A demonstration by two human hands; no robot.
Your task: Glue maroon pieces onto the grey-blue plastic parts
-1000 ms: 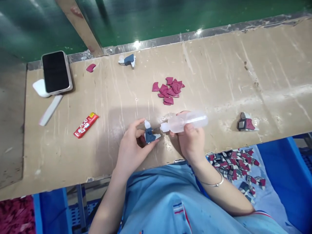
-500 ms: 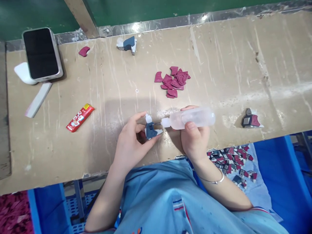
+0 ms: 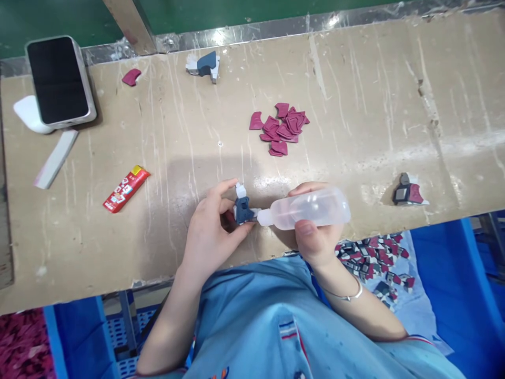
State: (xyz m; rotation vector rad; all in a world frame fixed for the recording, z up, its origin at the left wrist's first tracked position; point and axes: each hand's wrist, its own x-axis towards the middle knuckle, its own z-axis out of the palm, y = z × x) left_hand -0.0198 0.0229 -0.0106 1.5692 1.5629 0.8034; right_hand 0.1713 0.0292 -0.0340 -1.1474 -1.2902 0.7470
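Between the thumb and fingers of my left hand (image 3: 209,226) is a small dark blue and white plastic part (image 3: 243,209), held just above the bench. My right hand (image 3: 317,239) grips a translucent squeeze bottle (image 3: 311,209) lying sideways, its nozzle pointing left at the part's lower right side. Whether the tip touches the part I cannot tell. Beyond my hands lies a loose pile of maroon plastic pieces (image 3: 292,123). At the right rests a part with a maroon piece on it (image 3: 410,192).
On the bench (image 3: 189,126) are a black-screened device (image 3: 59,81), a red packet (image 3: 126,188), a white strip (image 3: 56,159), a lone maroon piece (image 3: 131,77) and a blue-white part (image 3: 205,65). Below the front edge, a blue bin (image 3: 453,273) holds many parts; another bin (image 3: 74,337) stands left, beside maroon pieces.
The bottle has shifted slightly down and its nozzle has moved from the part's upper right side to its lower right. My left hand keeps the part in nearly the same place.
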